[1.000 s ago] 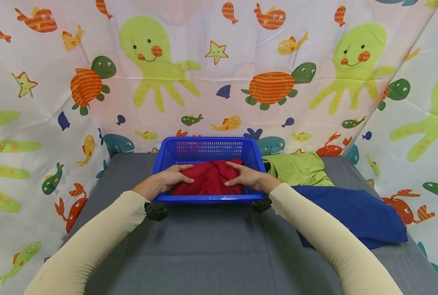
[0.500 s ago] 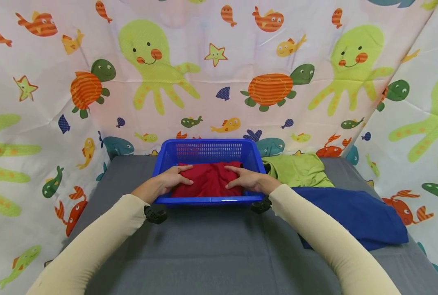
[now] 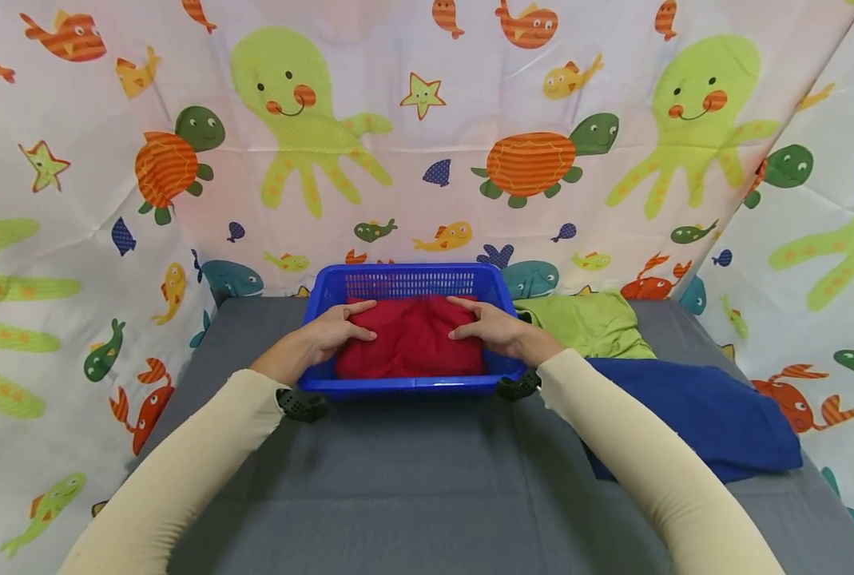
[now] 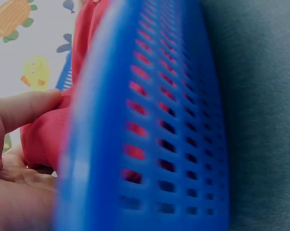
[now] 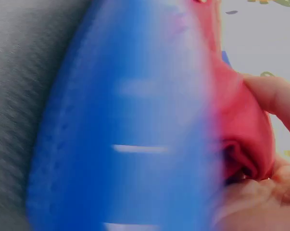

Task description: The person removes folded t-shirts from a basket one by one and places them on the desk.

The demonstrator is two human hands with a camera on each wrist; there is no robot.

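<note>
A folded red cloth [image 3: 414, 339] lies within a blue plastic basket [image 3: 412, 385] with slotted walls. My left hand [image 3: 328, 331] grips the cloth's left end; in the left wrist view the thumb presses on top of the red fabric [image 4: 46, 132] and the other fingers lie beneath. On the opposite end, my right hand [image 3: 500, 329] holds the cloth the same way, its thumb above a rolled fold [image 5: 248, 125] in the right wrist view. Part of each hand's fingers is hidden under the fabric. The basket's near wall blocks much of both wrist views.
Right of the basket a lime-green cloth [image 3: 588, 323] lies on the grey table cover [image 3: 398, 495]. A dark blue folded cloth [image 3: 700, 411] sits in front of it, beside my right forearm. A curtain printed with sea animals [image 3: 427, 160] surrounds the table's back and sides.
Both hands have risen slightly with the red cloth, which sits higher and fuller in the basket than half a second ago. The green and blue cloths have stayed put.
</note>
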